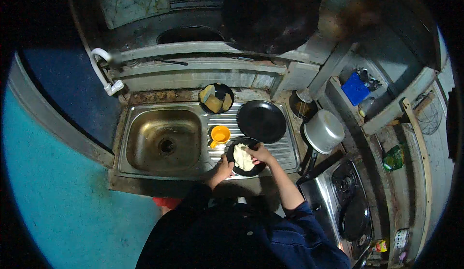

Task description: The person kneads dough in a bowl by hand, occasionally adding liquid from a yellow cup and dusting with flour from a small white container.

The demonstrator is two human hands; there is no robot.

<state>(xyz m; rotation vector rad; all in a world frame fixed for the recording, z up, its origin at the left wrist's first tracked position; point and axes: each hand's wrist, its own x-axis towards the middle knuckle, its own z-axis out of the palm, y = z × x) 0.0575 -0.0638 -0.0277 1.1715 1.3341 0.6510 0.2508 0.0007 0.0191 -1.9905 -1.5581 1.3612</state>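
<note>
- Wiping the small black plate (246,160) with a pale cloth (243,157) is the work in hand; the plate sits on the ribbed drainboard (285,148) just right of the sink basin (164,141).
- To do it well, I judge the cloth should stay flat under my fingers and sweep round the rim, while the other hand keeps the plate from sliding on the ribs.
- The cloth lies bunched, its long axis running from upper left to lower right across the plate; the plate itself is round and lies face up, so it points no way.
- My right hand (258,153) presses down on the cloth, fingers curled over its upper edge, grip closed on it.
- My left hand (224,166) clasps the plate's near-left rim, fingers closed round the edge.
- Just left of the plate stands an orange cup (220,134); behind it lies a larger black pan (261,120).
- Further back a dish with sponges (216,98) rests by the sink's edge.
- To the right, a steel pot (323,131) stands near the stove (345,196).
</note>
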